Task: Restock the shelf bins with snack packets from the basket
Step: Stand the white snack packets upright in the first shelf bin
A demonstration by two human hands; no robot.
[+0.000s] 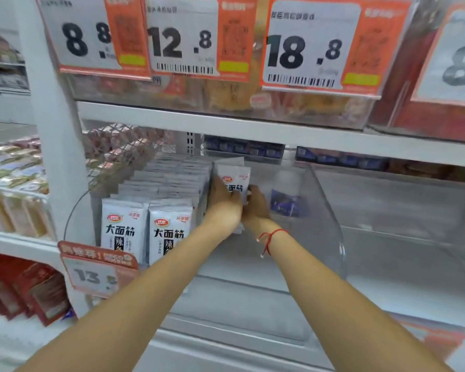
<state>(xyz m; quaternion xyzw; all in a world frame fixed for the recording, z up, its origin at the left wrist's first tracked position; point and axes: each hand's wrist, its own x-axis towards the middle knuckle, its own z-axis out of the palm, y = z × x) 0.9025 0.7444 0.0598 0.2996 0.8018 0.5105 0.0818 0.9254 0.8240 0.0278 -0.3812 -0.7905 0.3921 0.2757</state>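
Observation:
Both my hands reach into a clear plastic shelf bin [330, 218] on the middle shelf. They hold a small stack of white snack packets [232, 177] upright at the back of the bin. My left hand [222, 204] grips the stack from the left side. My right hand [255, 202] holds its right edge; a red string is tied round that wrist. To the left, two rows of the same white packets [145, 229] stand upright, filling that side. The basket is out of view.
Orange price tags [309, 47] hang from the shelf above, in front of bins of orange snacks. A blue packet [285, 202] shows through the bin's clear wall. Another tag [97, 269] hangs at the lower left. A white upright post [54, 130] stands at the left.

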